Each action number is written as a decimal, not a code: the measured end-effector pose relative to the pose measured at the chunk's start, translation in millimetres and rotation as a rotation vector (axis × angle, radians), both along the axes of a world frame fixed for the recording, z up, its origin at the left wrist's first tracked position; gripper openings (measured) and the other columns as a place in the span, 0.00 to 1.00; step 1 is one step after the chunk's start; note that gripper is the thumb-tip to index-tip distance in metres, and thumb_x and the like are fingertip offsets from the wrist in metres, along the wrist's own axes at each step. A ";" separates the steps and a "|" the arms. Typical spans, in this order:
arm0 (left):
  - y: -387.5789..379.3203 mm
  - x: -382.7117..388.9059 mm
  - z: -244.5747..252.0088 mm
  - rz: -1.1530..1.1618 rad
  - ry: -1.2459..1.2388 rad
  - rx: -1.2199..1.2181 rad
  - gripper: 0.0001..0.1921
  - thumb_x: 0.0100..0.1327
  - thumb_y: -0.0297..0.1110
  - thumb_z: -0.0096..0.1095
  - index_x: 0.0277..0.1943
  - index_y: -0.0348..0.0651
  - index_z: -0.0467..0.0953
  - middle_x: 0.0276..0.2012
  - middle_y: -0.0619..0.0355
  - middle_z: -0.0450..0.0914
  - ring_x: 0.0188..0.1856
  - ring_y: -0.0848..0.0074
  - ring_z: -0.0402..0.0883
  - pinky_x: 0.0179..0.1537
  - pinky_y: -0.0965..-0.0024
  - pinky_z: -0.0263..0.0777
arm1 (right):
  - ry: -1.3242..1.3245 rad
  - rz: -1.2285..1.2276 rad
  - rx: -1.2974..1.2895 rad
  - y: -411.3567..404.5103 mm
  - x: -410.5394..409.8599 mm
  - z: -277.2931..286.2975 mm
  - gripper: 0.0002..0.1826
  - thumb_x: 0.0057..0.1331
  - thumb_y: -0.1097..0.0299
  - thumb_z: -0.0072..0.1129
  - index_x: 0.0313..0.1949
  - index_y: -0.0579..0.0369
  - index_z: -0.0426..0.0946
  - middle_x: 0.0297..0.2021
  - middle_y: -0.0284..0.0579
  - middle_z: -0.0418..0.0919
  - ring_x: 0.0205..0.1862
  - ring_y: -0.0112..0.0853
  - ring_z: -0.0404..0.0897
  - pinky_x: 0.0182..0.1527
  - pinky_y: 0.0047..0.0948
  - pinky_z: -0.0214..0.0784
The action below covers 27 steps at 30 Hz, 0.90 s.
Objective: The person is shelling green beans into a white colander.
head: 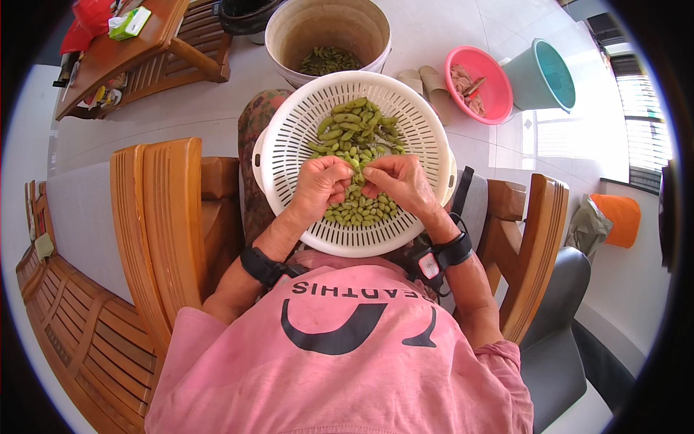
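A white plastic colander (287, 179) rests on my lap. Green soybean pods (352, 122) are heaped in its far half, and shelled green soybeans (360, 209) lie in the near half. Over the middle, my left hand (323, 184) and my right hand (398, 182) meet almost fingertip to fingertip. Between their thumbs and forefingers they pinch a green soybean pod (357, 168), partly covered by the fingers. Each wrist wears a black strap.
Beyond the colander stands a whitish bucket (328, 27) with pods at its bottom. A pink basin (507, 89), a teal bucket (553, 76) and slippers (434, 87) are at the far right. Wooden chair arms (157, 217) flank me; a wooden table (146, 43) stands far left.
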<state>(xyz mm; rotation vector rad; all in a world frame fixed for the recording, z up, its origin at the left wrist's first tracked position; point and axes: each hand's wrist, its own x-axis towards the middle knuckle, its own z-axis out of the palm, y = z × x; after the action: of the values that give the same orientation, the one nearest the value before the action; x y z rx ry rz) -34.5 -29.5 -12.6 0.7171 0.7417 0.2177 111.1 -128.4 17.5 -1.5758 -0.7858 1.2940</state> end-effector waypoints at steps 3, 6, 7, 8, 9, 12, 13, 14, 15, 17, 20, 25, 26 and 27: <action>3.4 0.4 -1.0 0.001 -0.004 -0.083 0.04 0.53 0.28 0.54 0.29 0.37 0.70 0.17 0.63 0.65 0.13 0.88 0.54 0.13 0.84 0.51 | 0.080 0.008 0.006 1.2 -1.2 -4.2 0.11 0.61 0.70 0.49 0.33 0.70 0.72 0.23 0.45 0.77 0.25 0.26 0.78 0.27 0.21 0.71; 6.7 0.0 -5.6 -0.016 -0.050 -0.187 0.04 0.53 0.29 0.54 0.30 0.38 0.70 0.19 0.63 0.67 0.14 0.88 0.55 0.14 0.84 0.52 | 0.231 -0.011 0.011 2.9 -2.7 -5.7 0.09 0.63 0.71 0.46 0.35 0.68 0.67 0.25 0.45 0.75 0.27 0.27 0.78 0.27 0.21 0.71; 6.9 0.2 -8.0 0.009 -0.078 -0.235 0.04 0.53 0.28 0.54 0.30 0.38 0.70 0.19 0.62 0.67 0.13 0.88 0.55 0.13 0.83 0.52 | 0.315 -0.019 0.015 3.5 -2.8 -6.3 0.08 0.64 0.72 0.44 0.36 0.67 0.65 0.26 0.45 0.75 0.28 0.27 0.78 0.28 0.22 0.71; 7.1 0.3 -9.3 0.034 -0.106 -0.284 0.03 0.53 0.27 0.54 0.29 0.37 0.71 0.19 0.62 0.67 0.13 0.88 0.55 0.13 0.83 0.52 | 0.315 -0.018 0.016 3.8 -2.5 -7.0 0.08 0.64 0.72 0.44 0.36 0.67 0.65 0.26 0.45 0.75 0.28 0.27 0.78 0.28 0.22 0.71; 7.0 0.3 -9.1 0.034 -0.105 -0.285 0.03 0.53 0.27 0.54 0.29 0.37 0.71 0.19 0.62 0.67 0.13 0.88 0.55 0.13 0.83 0.52 | 0.322 -0.016 0.041 3.6 -2.0 -7.8 0.08 0.64 0.72 0.44 0.36 0.67 0.65 0.26 0.44 0.74 0.27 0.27 0.77 0.28 0.22 0.71; 6.1 0.0 -7.2 0.081 -0.088 -0.292 0.04 0.53 0.27 0.54 0.32 0.37 0.71 0.20 0.62 0.67 0.14 0.87 0.56 0.14 0.82 0.54 | 0.270 -0.005 0.086 2.6 -1.0 -9.2 0.07 0.64 0.73 0.44 0.37 0.65 0.65 0.26 0.42 0.74 0.27 0.24 0.76 0.30 0.20 0.70; 5.8 0.0 -6.4 0.083 -0.097 -0.283 0.04 0.54 0.28 0.54 0.33 0.38 0.70 0.20 0.63 0.67 0.15 0.87 0.57 0.16 0.82 0.55 | 0.212 0.004 0.106 2.4 -0.9 -9.4 0.07 0.64 0.72 0.44 0.38 0.64 0.65 0.27 0.41 0.74 0.27 0.23 0.75 0.30 0.19 0.69; 5.5 0.0 -6.0 0.085 -0.105 -0.274 0.05 0.54 0.28 0.54 0.34 0.38 0.70 0.21 0.63 0.67 0.16 0.86 0.58 0.18 0.81 0.57 | 0.212 0.004 0.106 2.7 -0.6 -8.0 0.07 0.64 0.72 0.44 0.38 0.64 0.65 0.27 0.41 0.74 0.27 0.23 0.75 0.30 0.19 0.69; 5.1 0.2 -6.9 0.085 -0.104 -0.274 0.05 0.54 0.28 0.54 0.34 0.38 0.70 0.21 0.63 0.67 0.16 0.86 0.58 0.18 0.81 0.57 | 0.162 0.014 0.089 3.8 -0.2 -5.3 0.07 0.63 0.73 0.45 0.37 0.65 0.65 0.26 0.41 0.74 0.27 0.23 0.75 0.30 0.20 0.69; 3.5 1.4 -9.4 0.039 -0.156 -0.259 0.05 0.55 0.28 0.53 0.34 0.39 0.70 0.22 0.63 0.68 0.18 0.86 0.60 0.21 0.79 0.59 | 0.113 0.024 0.072 4.8 -0.8 -4.3 0.06 0.62 0.74 0.46 0.35 0.66 0.66 0.26 0.42 0.74 0.26 0.24 0.75 0.30 0.20 0.69; 1.4 3.2 -5.1 0.040 -0.111 -0.213 0.06 0.56 0.30 0.50 0.36 0.40 0.70 0.23 0.66 0.66 0.19 0.87 0.60 0.22 0.81 0.59 | 0.077 -0.022 0.074 4.4 -1.9 -7.5 0.06 0.63 0.74 0.46 0.35 0.66 0.66 0.26 0.42 0.74 0.28 0.24 0.76 0.31 0.20 0.70; 2.6 2.0 -7.3 0.047 -0.141 -0.242 0.05 0.56 0.30 0.51 0.35 0.40 0.70 0.23 0.65 0.67 0.19 0.86 0.59 0.22 0.80 0.59 | 0.217 -0.024 0.095 2.2 -0.6 -6.8 0.08 0.65 0.72 0.43 0.38 0.65 0.65 0.29 0.41 0.74 0.31 0.24 0.76 0.36 0.20 0.71; 3.3 1.4 -8.2 0.057 -0.172 -0.280 0.04 0.56 0.29 0.51 0.34 0.40 0.71 0.23 0.64 0.67 0.19 0.85 0.59 0.22 0.79 0.60 | 0.217 -0.023 0.095 2.5 -0.9 -6.8 0.08 0.65 0.72 0.43 0.38 0.65 0.65 0.29 0.41 0.74 0.31 0.24 0.76 0.36 0.20 0.71; 3.6 1.5 -8.0 0.056 -0.172 -0.280 0.04 0.56 0.29 0.51 0.34 0.40 0.71 0.23 0.64 0.67 0.19 0.85 0.59 0.22 0.79 0.60 | 0.279 -0.064 0.107 2.9 -1.4 -7.2 0.07 0.65 0.73 0.42 0.38 0.65 0.64 0.29 0.43 0.74 0.31 0.25 0.77 0.36 0.21 0.72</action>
<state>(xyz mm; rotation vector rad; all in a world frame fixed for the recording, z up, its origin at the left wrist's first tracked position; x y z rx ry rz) -33.0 -25.8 -20.6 0.4065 0.6136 0.2186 109.6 -125.5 10.3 -1.2913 -0.6137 1.3658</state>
